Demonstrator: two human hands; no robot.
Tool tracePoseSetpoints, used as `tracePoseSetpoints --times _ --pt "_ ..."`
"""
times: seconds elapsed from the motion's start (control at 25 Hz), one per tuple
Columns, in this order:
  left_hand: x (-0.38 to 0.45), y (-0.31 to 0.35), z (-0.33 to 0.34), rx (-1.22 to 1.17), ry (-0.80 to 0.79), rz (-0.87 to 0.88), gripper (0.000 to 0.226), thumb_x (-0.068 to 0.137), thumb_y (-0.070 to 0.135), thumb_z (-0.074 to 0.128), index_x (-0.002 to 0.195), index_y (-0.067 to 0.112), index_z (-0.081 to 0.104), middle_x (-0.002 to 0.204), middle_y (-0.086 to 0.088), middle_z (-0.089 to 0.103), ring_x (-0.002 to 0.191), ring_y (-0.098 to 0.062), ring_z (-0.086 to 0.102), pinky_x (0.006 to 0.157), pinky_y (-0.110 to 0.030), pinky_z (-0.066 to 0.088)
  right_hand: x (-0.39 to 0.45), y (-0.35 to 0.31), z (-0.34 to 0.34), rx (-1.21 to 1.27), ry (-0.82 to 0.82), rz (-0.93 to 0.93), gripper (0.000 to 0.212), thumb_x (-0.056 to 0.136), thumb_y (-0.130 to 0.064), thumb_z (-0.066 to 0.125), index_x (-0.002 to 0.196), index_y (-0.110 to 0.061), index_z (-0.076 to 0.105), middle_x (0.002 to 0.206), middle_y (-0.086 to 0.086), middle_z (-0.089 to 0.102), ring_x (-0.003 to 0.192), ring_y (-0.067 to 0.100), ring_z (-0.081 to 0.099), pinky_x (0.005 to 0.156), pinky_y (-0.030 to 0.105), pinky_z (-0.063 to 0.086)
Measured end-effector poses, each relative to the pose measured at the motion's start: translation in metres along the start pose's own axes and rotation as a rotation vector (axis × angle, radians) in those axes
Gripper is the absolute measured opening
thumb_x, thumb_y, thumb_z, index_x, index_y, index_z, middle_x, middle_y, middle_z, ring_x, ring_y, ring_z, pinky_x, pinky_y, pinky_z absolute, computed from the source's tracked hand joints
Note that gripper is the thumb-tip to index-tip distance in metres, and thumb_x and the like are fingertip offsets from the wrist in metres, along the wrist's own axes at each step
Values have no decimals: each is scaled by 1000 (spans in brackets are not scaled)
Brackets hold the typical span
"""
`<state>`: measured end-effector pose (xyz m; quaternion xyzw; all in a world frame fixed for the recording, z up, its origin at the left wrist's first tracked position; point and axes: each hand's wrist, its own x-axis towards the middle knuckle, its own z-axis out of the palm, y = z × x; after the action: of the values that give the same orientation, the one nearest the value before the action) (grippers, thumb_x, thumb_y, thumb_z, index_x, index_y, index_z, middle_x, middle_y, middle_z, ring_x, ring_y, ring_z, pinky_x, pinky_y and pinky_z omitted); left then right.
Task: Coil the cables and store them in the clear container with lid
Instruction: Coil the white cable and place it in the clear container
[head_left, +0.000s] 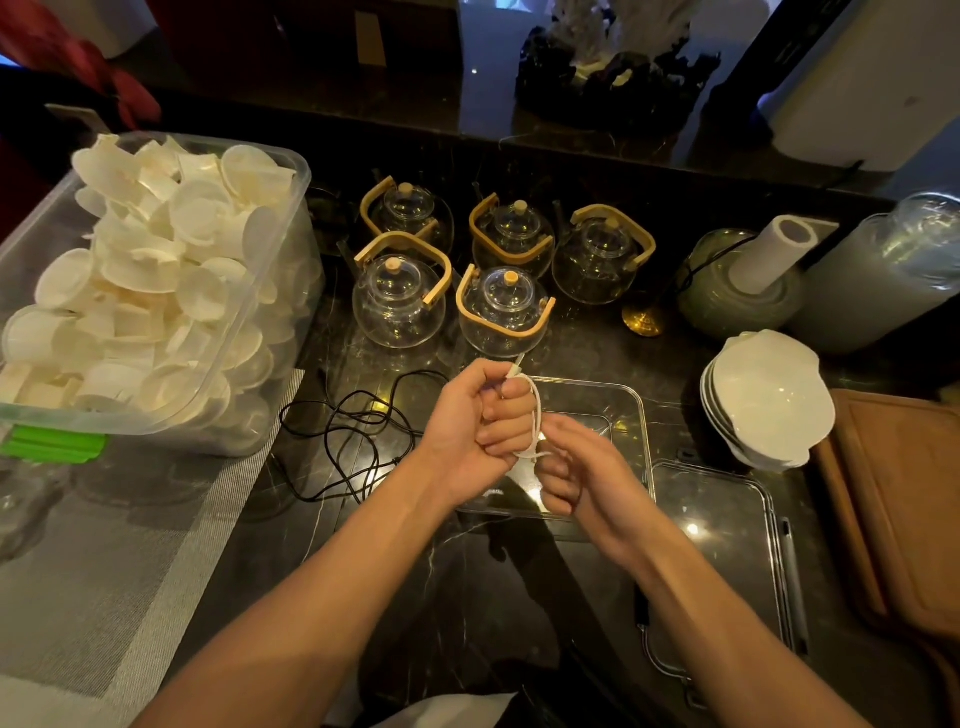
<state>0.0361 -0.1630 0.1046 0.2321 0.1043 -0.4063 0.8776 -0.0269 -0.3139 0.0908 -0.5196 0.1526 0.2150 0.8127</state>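
We are holding a white cable (536, 415) above the clear container (631, 410), looping it around our left hand (475, 426), whose curled fingers are gripping it. Our right hand (582, 467) is pinching its lower end. A black cable (353, 436) is lying tangled just left, and the lid (727, 545) is resting to the right.

Above open container (631, 410): both hands (467, 426), white cable (535, 410) between. Left: black cable (353, 431). Right: lid (727, 535). Behind: teapots (400, 301).
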Motion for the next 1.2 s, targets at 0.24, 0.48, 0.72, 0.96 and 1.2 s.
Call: tracePoseSetpoints --times 0.24,0.48,0.72,0.96,1.2 --pt "-2 -2 -7 91 -10 -39 32 102 26 42 74 13 50 51 7 34 36 -5 31 39 -18 23 2 3 -3 -133 16 -115 23 93 -24 67 109 -8 68 57 -3 38 44 6 28 41 20 30" --pt "2 -9 -2 515 336 142 31 106 33 49 94 9 66 60 4 47 62 -11 51 69 -25 46 4 3 -1 -165 159 -211 12 101 -17 61 100 -6 66 57 -4 38 43 5 26 40 20 28" --pt "4 -20 9 429 418 240 34 109 30 42 87 9 58 55 5 36 49 -6 37 50 -17 39 1 -1 -3 -286 107 -196 18 102 -22 60 105 -4 62 57 -3 38 45 9 26 42 26 26" --pt "3 -13 8 382 365 278 34 109 31 41 86 11 56 58 7 30 44 -4 27 53 -20 32 -6 7 -9 34 -4 1 7 96 0 56 102 -5 58 67 2 45 49 10 39 45 25 42" --pt "1 -23 11 515 310 200 32 108 32 42 90 10 55 60 5 32 50 -6 31 50 -14 39 11 15 -23 627 51 76 44 73 -5 88 112 4 69 88 11 61 52 6 62 50 17 56"
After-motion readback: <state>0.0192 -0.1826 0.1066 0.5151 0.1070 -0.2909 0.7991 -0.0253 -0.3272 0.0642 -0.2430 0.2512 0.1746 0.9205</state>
